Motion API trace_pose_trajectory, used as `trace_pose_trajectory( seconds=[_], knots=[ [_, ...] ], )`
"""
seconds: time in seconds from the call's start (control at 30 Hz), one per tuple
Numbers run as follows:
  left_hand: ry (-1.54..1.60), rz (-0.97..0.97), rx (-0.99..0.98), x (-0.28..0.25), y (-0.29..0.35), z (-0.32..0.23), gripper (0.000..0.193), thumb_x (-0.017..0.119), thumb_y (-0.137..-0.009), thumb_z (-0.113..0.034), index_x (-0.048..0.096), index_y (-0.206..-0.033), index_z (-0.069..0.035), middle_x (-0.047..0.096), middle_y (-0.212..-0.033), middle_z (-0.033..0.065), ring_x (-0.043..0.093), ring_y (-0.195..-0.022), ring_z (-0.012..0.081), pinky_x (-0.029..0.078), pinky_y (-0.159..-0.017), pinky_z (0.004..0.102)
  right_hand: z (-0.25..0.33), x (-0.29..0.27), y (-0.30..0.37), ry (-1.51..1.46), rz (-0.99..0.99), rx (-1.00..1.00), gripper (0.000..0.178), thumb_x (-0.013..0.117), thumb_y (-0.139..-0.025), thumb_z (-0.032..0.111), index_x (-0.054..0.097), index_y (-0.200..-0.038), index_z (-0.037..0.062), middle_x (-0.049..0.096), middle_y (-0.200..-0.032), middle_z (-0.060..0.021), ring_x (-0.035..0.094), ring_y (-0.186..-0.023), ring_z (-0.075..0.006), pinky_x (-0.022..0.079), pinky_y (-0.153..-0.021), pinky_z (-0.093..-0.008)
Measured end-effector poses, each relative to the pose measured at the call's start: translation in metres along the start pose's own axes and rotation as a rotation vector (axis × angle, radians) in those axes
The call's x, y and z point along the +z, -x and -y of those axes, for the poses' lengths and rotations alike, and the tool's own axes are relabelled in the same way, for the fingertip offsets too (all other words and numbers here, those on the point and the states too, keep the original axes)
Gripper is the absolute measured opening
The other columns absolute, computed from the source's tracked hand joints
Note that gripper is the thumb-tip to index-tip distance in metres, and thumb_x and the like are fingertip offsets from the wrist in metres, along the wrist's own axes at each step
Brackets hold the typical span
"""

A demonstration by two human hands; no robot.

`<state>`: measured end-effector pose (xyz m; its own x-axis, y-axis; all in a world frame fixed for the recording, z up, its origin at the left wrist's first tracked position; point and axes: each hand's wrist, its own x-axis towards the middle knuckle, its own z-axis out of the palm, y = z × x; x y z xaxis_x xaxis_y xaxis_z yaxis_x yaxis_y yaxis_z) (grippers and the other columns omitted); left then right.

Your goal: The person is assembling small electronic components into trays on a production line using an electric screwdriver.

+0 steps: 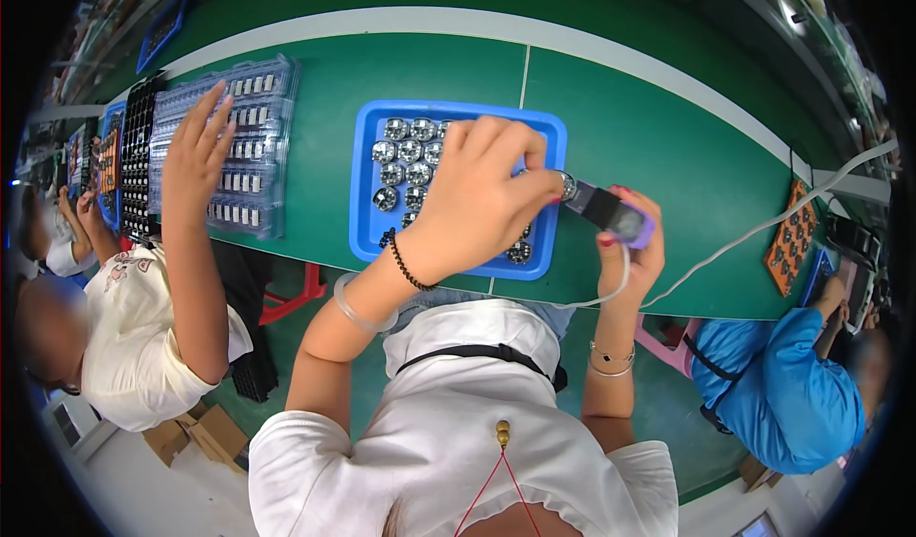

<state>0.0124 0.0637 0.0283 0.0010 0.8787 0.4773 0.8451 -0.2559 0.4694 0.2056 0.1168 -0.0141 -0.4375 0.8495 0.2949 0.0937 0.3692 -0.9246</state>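
Note:
My left hand (482,194) reaches across a blue tray (364,241), its thumb and fingers pinched on a small shiny silver round part (568,186). That part meets the black end of a purple-and-black handheld device (625,224). Around the device my right hand (639,256) is closed, just past the tray's right edge. A pale cable (620,279) runs from the device's lower side. In the tray lie several faceted silver round parts (417,173) in rough rows; my left hand hides some of them.
To the left, stacked clear plastic trays (277,170) hold small parts, with a co-worker's hand (196,155) over them. A black tray (143,155) stands beyond. At the right are an orange board (790,241) with dark parts and a co-worker in blue (792,394). The cable (754,232) crosses the green table (649,136).

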Motion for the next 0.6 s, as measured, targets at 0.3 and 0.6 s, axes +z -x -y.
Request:
trace_pose_trajectory(
  seconds=[0.3,0.6],
  knots=[
    [-0.16,-0.029,-0.034,0.028,0.002,0.024,0.007,0.068,-0.065,-0.009,0.064,-0.071,-0.011,0.047,-0.084,0.0027,0.047,-0.087,0.0211,0.034,-0.076,0.0352,-0.016,-0.008,0.012,-0.289,-0.261,0.107,0.055,0.071,-0.081,0.027,0.049,-0.12,-0.0041,0.054,-0.117,-0.0166,0.052,-0.111,-0.0238,0.038,-0.1,-0.0372],
    [-0.115,0.012,-0.195,0.012,0.001,0.037,0.016,0.073,-0.069,-0.014,0.065,-0.082,-0.011,0.048,-0.09,0.0038,0.047,-0.089,0.0229,0.034,-0.076,0.0358,-0.011,-0.004,0.009,-0.248,-0.204,0.166,0.055,0.073,-0.079,0.031,0.052,-0.117,-0.0039,0.055,-0.116,-0.0149,0.055,-0.107,-0.0221,0.041,-0.095,-0.0349]
  ],
)
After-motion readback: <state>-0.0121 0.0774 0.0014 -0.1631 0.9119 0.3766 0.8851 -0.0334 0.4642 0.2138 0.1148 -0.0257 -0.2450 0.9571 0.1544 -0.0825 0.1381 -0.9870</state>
